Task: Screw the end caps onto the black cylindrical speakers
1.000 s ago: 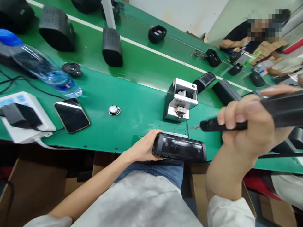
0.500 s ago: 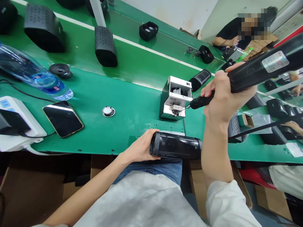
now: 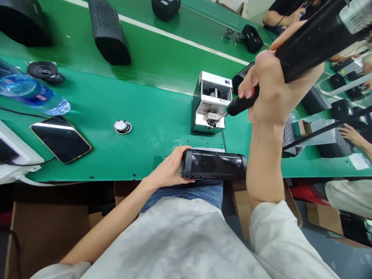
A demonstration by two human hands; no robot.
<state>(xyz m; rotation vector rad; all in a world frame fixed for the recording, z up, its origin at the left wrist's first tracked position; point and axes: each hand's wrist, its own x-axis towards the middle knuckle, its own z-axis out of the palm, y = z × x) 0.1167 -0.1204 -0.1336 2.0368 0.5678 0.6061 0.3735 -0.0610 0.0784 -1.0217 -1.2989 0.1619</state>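
My left hand (image 3: 171,168) grips the left end of a black speaker housing (image 3: 215,164), which lies sideways at the table's front edge. Up on the right, my right hand (image 3: 276,85) is wrapped round a black electric screwdriver (image 3: 308,40). The driver slants down to the left, and its thin bit (image 3: 222,117) reaches the front outlet of a silver screw feeder (image 3: 212,102). Whether a screw sits on the bit is too small to tell. A small round speaker driver (image 3: 122,126) lies on the green table to the left.
To the left are a phone (image 3: 61,138), a water bottle (image 3: 31,89), a loose speaker cone (image 3: 45,71) and a white power strip (image 3: 17,151). Black speaker housings (image 3: 109,33) stand on the green conveyor (image 3: 162,50) behind. Co-workers sit at the far side and at right, one hand (image 3: 353,135) showing.
The view has shifted, so the table things appear higher and further left. The bit stays at the feeder's outlet, and my left hand keeps its hold on the speaker housing.
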